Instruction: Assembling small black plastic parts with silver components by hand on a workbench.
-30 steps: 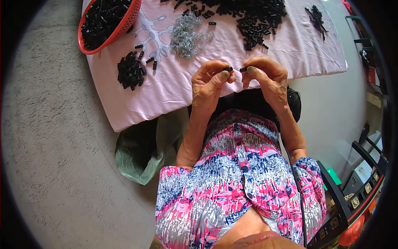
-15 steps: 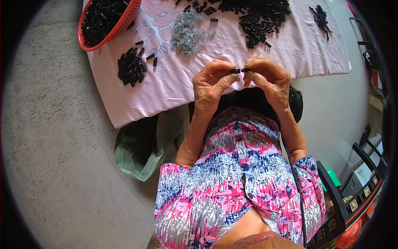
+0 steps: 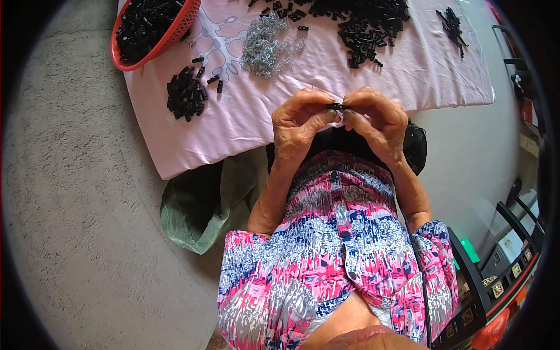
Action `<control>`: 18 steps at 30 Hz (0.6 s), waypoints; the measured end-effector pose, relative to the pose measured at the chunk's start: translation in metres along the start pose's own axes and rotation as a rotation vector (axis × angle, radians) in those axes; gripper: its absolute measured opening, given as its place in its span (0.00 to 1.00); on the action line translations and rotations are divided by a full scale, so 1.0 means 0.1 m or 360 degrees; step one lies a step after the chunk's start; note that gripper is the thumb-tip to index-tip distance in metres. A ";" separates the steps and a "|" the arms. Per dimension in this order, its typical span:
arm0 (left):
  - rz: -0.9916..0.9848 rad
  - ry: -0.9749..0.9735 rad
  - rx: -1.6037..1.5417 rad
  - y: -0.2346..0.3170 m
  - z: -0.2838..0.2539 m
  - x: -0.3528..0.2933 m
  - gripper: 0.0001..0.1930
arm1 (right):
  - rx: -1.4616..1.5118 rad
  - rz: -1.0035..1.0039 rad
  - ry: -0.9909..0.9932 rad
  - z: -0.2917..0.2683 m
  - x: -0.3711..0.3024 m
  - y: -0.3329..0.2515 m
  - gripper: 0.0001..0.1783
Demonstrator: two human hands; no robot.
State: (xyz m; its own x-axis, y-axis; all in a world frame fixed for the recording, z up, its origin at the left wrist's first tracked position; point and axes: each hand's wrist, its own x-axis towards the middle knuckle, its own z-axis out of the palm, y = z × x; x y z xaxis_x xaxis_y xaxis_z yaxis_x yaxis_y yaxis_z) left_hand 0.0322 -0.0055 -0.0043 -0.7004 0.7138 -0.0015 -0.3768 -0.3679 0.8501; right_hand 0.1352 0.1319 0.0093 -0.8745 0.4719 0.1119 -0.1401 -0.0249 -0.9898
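Observation:
My left hand [image 3: 296, 123] pinches a small black plastic part [image 3: 335, 107] between thumb and fingertips, just past the near edge of the table. Opposite it, my right hand [image 3: 379, 116] is closed at the fingertips on a thin black piece, mostly hidden by the fingers. The two black pieces meet end to end in one line; whether they are locked together I cannot tell. Beyond my hands lies a heap of small clear-silver springs [image 3: 263, 49]. A smaller pile of black plastic parts [image 3: 185, 96] is to the left, with a few loose ones beside it.
A red plastic basket [image 3: 188, 26] full of black parts stands at the far left of the pink cloth [image 3: 227, 131]. A large black heap [image 3: 364, 35] lies at the back, thin black pieces [image 3: 451, 29] at far right. A green sack [image 3: 201, 224] sits below the table edge.
Both hands have come slightly toward me. The gap between the two black pieces has closed, and they now touch end to end.

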 end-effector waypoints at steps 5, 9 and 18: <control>-0.0049 -0.0007 -0.0037 0.03 0.01 -0.02 0.11 | -0.0079 -0.0109 -0.0012 0.01 0.00 -0.05 0.10; -0.0032 -0.0080 -0.0056 0.01 -0.03 -0.02 0.12 | -0.0045 -0.0099 -0.0058 0.00 -0.03 -0.05 0.11; -0.0042 -0.0049 0.0097 0.08 0.01 -0.03 0.11 | -0.0013 -0.0113 -0.0030 -0.01 -0.01 -0.05 0.11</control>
State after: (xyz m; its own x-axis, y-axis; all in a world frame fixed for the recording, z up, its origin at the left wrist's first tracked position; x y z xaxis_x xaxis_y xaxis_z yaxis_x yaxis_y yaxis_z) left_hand 0.0317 -0.0106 0.0030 -0.6714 0.7410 -0.0087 -0.3563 -0.3125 0.8806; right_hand 0.1372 0.1320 0.0140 -0.8710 0.4556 0.1836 -0.1986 0.0153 -0.9800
